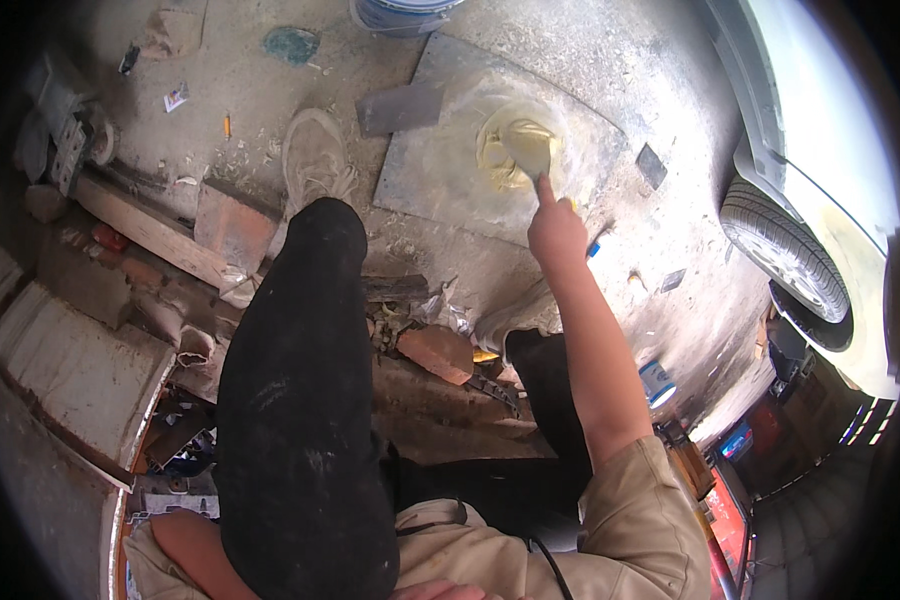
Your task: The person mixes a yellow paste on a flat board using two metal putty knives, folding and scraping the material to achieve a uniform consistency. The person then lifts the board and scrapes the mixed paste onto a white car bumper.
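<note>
My right hand is closed around the handle of a putty knife, its index finger stretched along the tool. The blade lies in a mound of pale yellow putty on a flat grey board on the floor. A dark rectangular plate overlaps the board's left edge. My left hand rests near my lap at the bottom edge, only partly in view; whether it holds anything cannot be seen.
A blue bucket stands beyond the board. At right are a car's wheel and body. Broken bricks, a wooden beam and rubble lie around my feet. A small can is right of my forearm.
</note>
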